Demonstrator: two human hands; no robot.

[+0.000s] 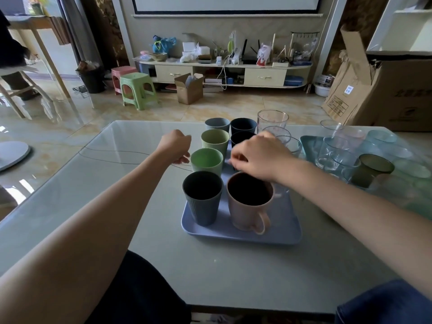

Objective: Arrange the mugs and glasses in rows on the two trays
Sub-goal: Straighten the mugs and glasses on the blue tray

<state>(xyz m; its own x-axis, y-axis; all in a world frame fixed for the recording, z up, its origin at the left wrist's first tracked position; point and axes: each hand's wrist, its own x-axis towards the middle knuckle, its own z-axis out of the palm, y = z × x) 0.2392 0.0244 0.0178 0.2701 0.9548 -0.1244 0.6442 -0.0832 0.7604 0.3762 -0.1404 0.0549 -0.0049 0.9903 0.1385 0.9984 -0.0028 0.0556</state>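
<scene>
A lavender tray (275,232) in the middle of the table holds a dark grey cup (202,197), a pink mug (249,204), two green cups (207,160) (215,140), a grey-blue cup (217,124) and two dark navy cups (243,125) (240,136). Clear glasses (272,119) stand along the tray's right side. My right hand (259,155) is blurred, its fingers curled round the nearer navy cup and hiding most of it. My left hand (175,146) is loosely curled beside the near green cup's left side and holds nothing visible.
A teal tray (306,141) at the right carries several clear glasses (334,150) and a dark green glass (371,169). More pale glasses (411,169) crowd the table's right end. A cardboard box (383,90) stands behind them. The table's left half is bare glass.
</scene>
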